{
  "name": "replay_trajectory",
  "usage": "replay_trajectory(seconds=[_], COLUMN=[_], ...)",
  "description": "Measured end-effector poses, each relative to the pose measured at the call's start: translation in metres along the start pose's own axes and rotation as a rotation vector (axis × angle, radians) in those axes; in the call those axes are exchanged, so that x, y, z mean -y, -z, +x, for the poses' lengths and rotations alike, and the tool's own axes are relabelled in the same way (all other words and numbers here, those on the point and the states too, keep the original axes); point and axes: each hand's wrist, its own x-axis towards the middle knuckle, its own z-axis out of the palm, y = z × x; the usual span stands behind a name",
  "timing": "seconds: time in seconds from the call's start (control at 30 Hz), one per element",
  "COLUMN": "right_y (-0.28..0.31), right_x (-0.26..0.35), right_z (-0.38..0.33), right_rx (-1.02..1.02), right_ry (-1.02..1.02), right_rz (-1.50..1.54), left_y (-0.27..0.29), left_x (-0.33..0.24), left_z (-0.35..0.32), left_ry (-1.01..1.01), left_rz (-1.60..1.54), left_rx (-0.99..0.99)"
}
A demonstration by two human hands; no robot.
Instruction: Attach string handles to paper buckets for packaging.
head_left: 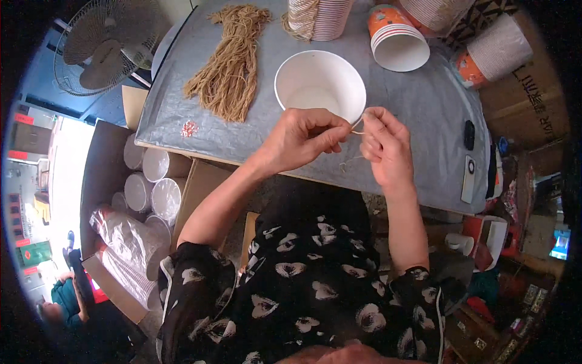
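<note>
My left hand [306, 138] and my right hand [388, 145] meet just in front of a white paper bucket [318, 76], both with pinched fingers. A short length of tan string [357, 133] runs between the fingertips. The bucket stands on the grey-covered table with its mouth up, and my hands overlap its near rim. A thin loose thread end [351, 162] shows below, by my right wrist. Beyond my left hand lies a thick bundle of brown twine [230, 67], its strands spread toward me.
Stacked buckets [318, 18] with twine stand at the back, beside orange-and-white bucket stacks [397, 39]. Red-white bits [189, 128] lie at left. A black object [469, 134] is near the right edge. An open carton [103, 164] holds wrapped buckets; a fan [106, 48] stands behind. A person [66, 297] sits lower left.
</note>
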Motion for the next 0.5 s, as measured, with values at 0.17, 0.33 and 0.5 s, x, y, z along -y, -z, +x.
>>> replay_trajectory(seconds=[0.17,0.33,0.5], right_y=[-0.01,-0.01,-0.01], right_x=[0.004,0.006,0.001], right_z=[-0.003,-0.003,0.0], right_rx=[0.01,0.052,0.052], right_ry=[0.065,0.084,0.058], right_rz=[-0.139,-0.165,-0.057], left_y=[0.001,0.0,-0.004], left_x=[0.002,-0.007,-0.008], left_z=[0.002,0.002,0.002], left_ry=[-0.018,0.024,0.023], left_rz=[0.024,0.043,0.059], left_rx=[-0.015,-0.074,-0.098])
